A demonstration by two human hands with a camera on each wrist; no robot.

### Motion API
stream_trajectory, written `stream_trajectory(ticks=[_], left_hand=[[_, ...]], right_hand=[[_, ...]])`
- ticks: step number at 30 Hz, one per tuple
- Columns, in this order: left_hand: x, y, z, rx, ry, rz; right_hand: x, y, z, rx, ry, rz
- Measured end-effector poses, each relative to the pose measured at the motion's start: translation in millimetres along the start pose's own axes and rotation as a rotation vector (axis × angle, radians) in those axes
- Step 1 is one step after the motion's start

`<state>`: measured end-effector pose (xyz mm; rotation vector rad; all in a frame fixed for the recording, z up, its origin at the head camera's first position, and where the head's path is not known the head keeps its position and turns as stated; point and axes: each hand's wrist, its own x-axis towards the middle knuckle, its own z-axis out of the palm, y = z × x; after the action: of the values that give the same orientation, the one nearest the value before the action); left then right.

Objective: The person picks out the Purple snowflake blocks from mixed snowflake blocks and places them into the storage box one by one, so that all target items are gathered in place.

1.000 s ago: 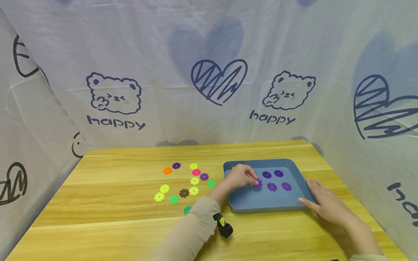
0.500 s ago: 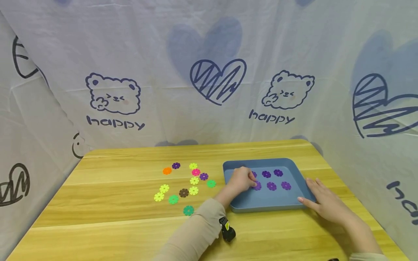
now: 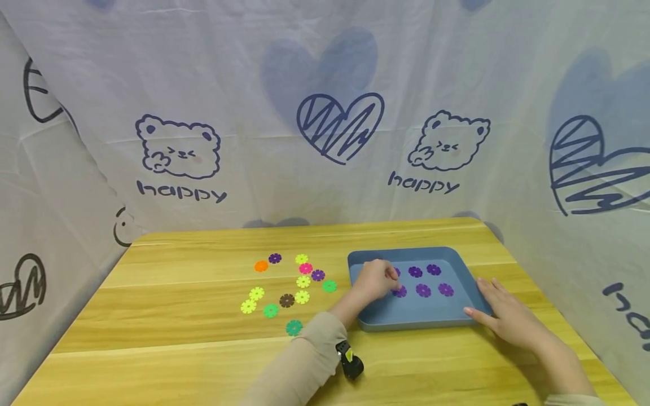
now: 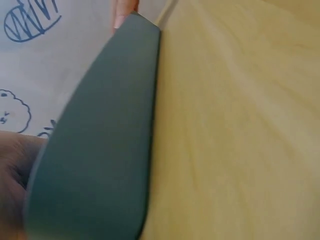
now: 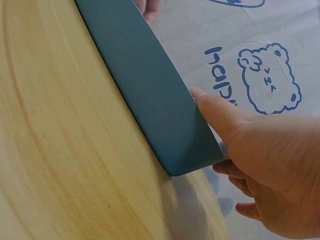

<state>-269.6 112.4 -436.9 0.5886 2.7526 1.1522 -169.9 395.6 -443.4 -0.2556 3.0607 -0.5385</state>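
In the head view, a blue-grey tray [image 3: 406, 324] holds two rows of purple snowflake discs, including a disc at the back [image 3: 415, 272] and one at the front right [image 3: 446, 290]. My left hand [image 3: 374, 280] reaches over the tray's left side, thumb and fingers bent at the front-left purple snowflake disc [image 3: 400, 292]. Behind that hand, another purple disc [image 3: 397, 272] is partly hidden. My right hand [image 3: 513, 318] holds the tray's front right corner. Its thumb [image 5: 212, 107] hooks over the front rim in the right wrist view, with the fingers along the right wall.
Loose snowflake discs lie left of the tray on the wooden table [image 3: 167, 338]: several yellow, an orange one [image 3: 261, 266], a pink one [image 3: 306, 269], a brown one [image 3: 286, 300], greens and two purples. A printed cloth [image 3: 284, 186] hangs behind the table.
My left hand has brought its purple disc slightly toward me, down into line with the front row, uncovering the disc behind. My right hand has stayed at the tray corner.
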Motion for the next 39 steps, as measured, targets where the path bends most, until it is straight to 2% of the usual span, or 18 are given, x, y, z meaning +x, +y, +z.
stream_trajectory(ticks=[4,9,17,24,32,35,39], left_hand=[[-6.3,-3.2,-14.6,-0.076,-0.027,0.056],[-14.4,-16.1,-34.6,-0.196,-0.070,0.104],[-29.6,-45.4,-73.8,-0.273,-0.099,0.068],[-36.0,-73.3,-97.8,-0.313,-0.052,0.026],[-37.2,-94.2,-109.5,-0.344,0.044,-0.055],[-36.1,-105.7,-106.9,-0.317,0.052,-0.075],[-34.2,-118.2,-101.6,-0.234,0.046,-0.109]], right_hand=[[0,0,0,0.008,0.000,-0.003],[-1,0,-1,0.015,-0.007,0.007],[1,-1,-2,0.013,-0.006,0.000],[0,0,-1,0.015,-0.009,0.006],[0,2,0,0.010,-0.002,0.011],[0,2,1,0.008,0.002,0.007],[0,0,0,0.015,0.002,0.004]])
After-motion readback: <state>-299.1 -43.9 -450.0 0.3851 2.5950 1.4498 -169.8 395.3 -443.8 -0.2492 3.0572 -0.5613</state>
